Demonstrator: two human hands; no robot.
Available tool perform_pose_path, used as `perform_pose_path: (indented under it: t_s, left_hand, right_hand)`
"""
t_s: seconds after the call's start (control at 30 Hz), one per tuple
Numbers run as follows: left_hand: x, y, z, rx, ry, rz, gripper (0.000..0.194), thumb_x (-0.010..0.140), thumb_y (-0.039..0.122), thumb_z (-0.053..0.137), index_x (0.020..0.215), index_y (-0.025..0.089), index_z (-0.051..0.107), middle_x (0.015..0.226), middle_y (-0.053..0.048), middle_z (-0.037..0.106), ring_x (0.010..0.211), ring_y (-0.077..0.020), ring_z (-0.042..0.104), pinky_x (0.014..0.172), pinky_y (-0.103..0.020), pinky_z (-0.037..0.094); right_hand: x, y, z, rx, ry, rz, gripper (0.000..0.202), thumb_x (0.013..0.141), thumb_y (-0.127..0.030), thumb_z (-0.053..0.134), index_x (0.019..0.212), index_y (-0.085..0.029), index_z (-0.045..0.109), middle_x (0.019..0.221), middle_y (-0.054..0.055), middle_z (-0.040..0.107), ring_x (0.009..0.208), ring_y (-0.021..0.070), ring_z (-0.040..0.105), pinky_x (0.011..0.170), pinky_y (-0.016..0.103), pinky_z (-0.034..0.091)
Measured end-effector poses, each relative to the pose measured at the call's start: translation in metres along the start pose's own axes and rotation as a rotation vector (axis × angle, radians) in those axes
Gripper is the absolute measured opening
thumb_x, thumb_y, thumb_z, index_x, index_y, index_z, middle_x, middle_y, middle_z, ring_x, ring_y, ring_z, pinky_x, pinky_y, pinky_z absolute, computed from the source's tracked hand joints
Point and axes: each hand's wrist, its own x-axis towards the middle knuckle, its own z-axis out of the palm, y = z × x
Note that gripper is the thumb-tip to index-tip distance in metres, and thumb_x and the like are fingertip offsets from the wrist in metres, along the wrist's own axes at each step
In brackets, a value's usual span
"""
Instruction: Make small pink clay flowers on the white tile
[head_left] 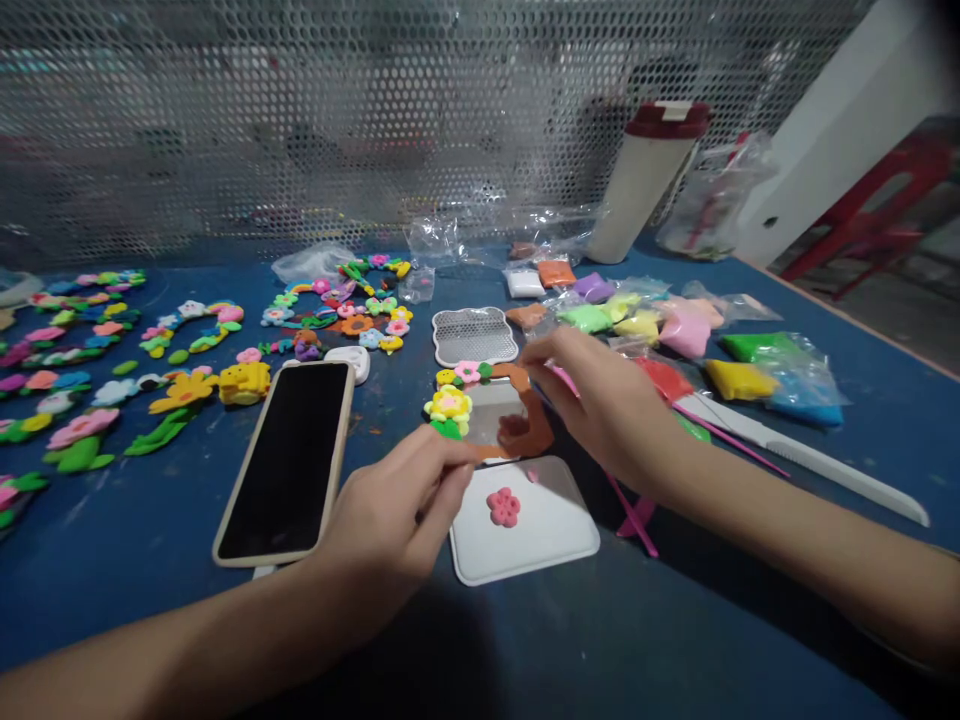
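A small mirror (pixel 491 408) lies in front of me, its edge partly covered with brown clay (pixel 534 415). A yellow clay flower (pixel 450 405) and a small pink flower (pixel 467 372) decorate its left and upper sides. My left hand (pixel 409 500) is closed, thumb and finger pinching the brown clay at the lower left edge. My right hand (pixel 604 405) has its fingers bent together on the clay at the upper right corner; its fingertips are partly hidden. Just below the mirror, a white rounded board (pixel 525 550) bears a pink clay flower (pixel 503 507).
A phone (pixel 289 460) lies left of the mirror, with several clay-decorated frames (pixel 195 325) beyond. Bagged coloured clay (pixel 686 330), a white-handled knife (pixel 840 470) and pink tools (pixel 636 520) lie right. A tumbler (pixel 641 185) stands by the perforated metal screen (pixel 300 130).
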Motion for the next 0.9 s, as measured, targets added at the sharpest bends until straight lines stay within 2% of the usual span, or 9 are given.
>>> perform_pose_path:
  t_s: [0.07, 0.1, 0.17, 0.27, 0.37, 0.5, 0.63, 0.7, 0.9]
  left_hand:
    - [0.0, 0.0, 0.001, -0.011, 0.015, -0.026, 0.018, 0.092, 0.015, 0.042, 0.098, 0.026, 0.055, 0.084, 0.005, 0.06, 0.075, -0.0092, 0.06, 0.065, -0.02, 0.041]
    - [0.0, -0.001, 0.001, -0.014, 0.017, -0.03, 0.018, 0.092, 0.015, 0.043, 0.098, 0.026, 0.055, 0.085, 0.006, 0.06, 0.076, -0.0089, 0.06, 0.066, -0.02, 0.041]
    - [0.0, -0.001, 0.003, -0.024, 0.012, -0.019, 0.019, 0.092, 0.013, 0.043, 0.099, 0.027, 0.054, 0.087, 0.007, 0.06, 0.079, -0.0085, 0.06, 0.069, -0.019, 0.041]
    - [0.0, -0.002, 0.007, -0.043, 0.001, 0.038, 0.025, 0.091, 0.008, 0.042, 0.101, 0.028, 0.053, 0.088, 0.007, 0.059, 0.082, -0.0076, 0.059, 0.07, -0.017, 0.04]
    - [0.0, -0.001, 0.01, -0.034, -0.01, 0.088, 0.024, 0.091, 0.007, 0.043, 0.101, 0.027, 0.052, 0.086, 0.007, 0.058, 0.079, -0.0078, 0.059, 0.07, -0.017, 0.04]
    - [0.002, 0.0, 0.009, -0.051, -0.056, 0.12, 0.011, 0.091, 0.02, 0.051, 0.101, 0.023, 0.053, 0.085, 0.004, 0.059, 0.078, -0.0105, 0.059, 0.064, -0.019, 0.04]
    - [0.003, 0.001, 0.005, -0.134, -0.156, 0.181, 0.009, 0.092, 0.027, 0.051, 0.095, 0.021, 0.056, 0.082, 0.002, 0.058, 0.073, -0.0115, 0.056, 0.063, -0.02, 0.04]
    - [0.004, 0.001, 0.004, -0.182, -0.194, 0.218, 0.012, 0.092, 0.028, 0.049, 0.09, 0.019, 0.057, 0.079, 0.001, 0.056, 0.071, -0.0115, 0.054, 0.064, -0.02, 0.04]
    - [0.003, 0.003, 0.005, -0.238, -0.144, 0.249, 0.01, 0.088, 0.021, 0.055, 0.08, 0.016, 0.058, 0.074, 0.001, 0.054, 0.067, -0.0101, 0.052, 0.061, -0.019, 0.039]
  right_hand:
    - [-0.007, -0.006, -0.008, 0.099, 0.151, 0.054, 0.007, 0.087, -0.009, 0.049, 0.089, -0.015, 0.052, 0.083, 0.006, 0.059, 0.076, 0.0165, 0.055, 0.066, 0.026, 0.043]
    - [-0.012, -0.01, -0.012, 0.155, 0.163, 0.074, 0.009, 0.085, -0.007, 0.052, 0.088, -0.016, 0.052, 0.082, 0.004, 0.059, 0.073, 0.015, 0.054, 0.064, 0.025, 0.043]
    - [-0.023, -0.017, -0.016, 0.281, 0.128, 0.092, 0.011, 0.084, -0.006, 0.054, 0.086, -0.017, 0.052, 0.081, 0.002, 0.058, 0.07, 0.0128, 0.054, 0.063, 0.023, 0.043]
    - [-0.039, -0.023, -0.017, 0.46, 0.001, 0.122, 0.013, 0.086, -0.005, 0.052, 0.083, -0.017, 0.054, 0.081, 0.002, 0.057, 0.073, 0.0114, 0.055, 0.065, 0.021, 0.043]
    - [-0.047, -0.027, -0.016, 0.558, -0.072, 0.154, 0.014, 0.087, -0.006, 0.053, 0.089, -0.019, 0.059, 0.085, 0.001, 0.058, 0.079, 0.0102, 0.055, 0.07, 0.019, 0.044]
    - [-0.048, -0.033, -0.014, 0.624, -0.062, 0.109, 0.014, 0.087, -0.01, 0.057, 0.097, -0.02, 0.06, 0.085, 0.0, 0.062, 0.078, 0.0086, 0.058, 0.069, 0.017, 0.044]
    - [-0.048, -0.039, -0.012, 0.658, -0.044, 0.042, 0.005, 0.087, -0.012, 0.056, 0.087, -0.016, 0.058, 0.079, 0.001, 0.062, 0.073, 0.0101, 0.058, 0.065, 0.019, 0.045]
    - [-0.048, -0.04, -0.01, 0.651, -0.037, 0.015, 0.007, 0.088, -0.013, 0.054, 0.084, -0.016, 0.058, 0.079, 0.003, 0.062, 0.073, 0.0116, 0.058, 0.065, 0.02, 0.046]
    - [-0.049, -0.044, -0.008, 0.515, 0.011, -0.108, 0.015, 0.091, -0.011, 0.047, 0.082, -0.017, 0.057, 0.075, 0.004, 0.062, 0.07, 0.014, 0.057, 0.061, 0.024, 0.045]
